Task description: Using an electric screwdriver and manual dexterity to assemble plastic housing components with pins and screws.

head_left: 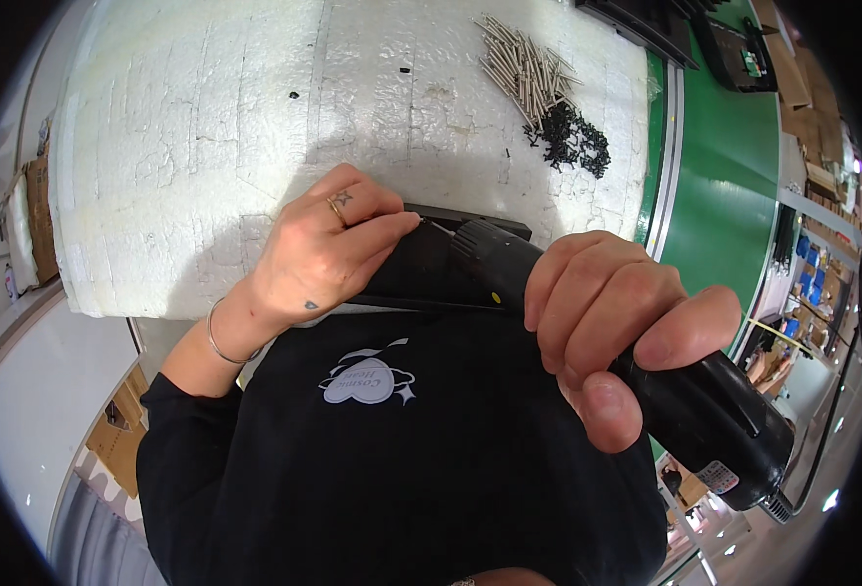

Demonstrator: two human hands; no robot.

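Note:
My right hand (616, 322) is wrapped round a black electric screwdriver (719, 420), whose cord leaves its rear end at the lower right. The screwdriver lies tilted, and its thin bit (441, 228) points left toward my left fingertips. My left hand (328, 239) is closed in a pinch at the bit's tip; whatever is between its fingers is too small to make out. Beneath both hands lies a black casing part (406, 273) with a raised far edge, close against my body. My left hand and the screwdriver cover much of it.
A white padded work surface (196, 146) spreads ahead. At its far right lie a pile of silver pins (528, 68) and a heap of small black screws (574, 142). A black tray (734, 54) sits on the green mat (724, 166) beyond the metal edge.

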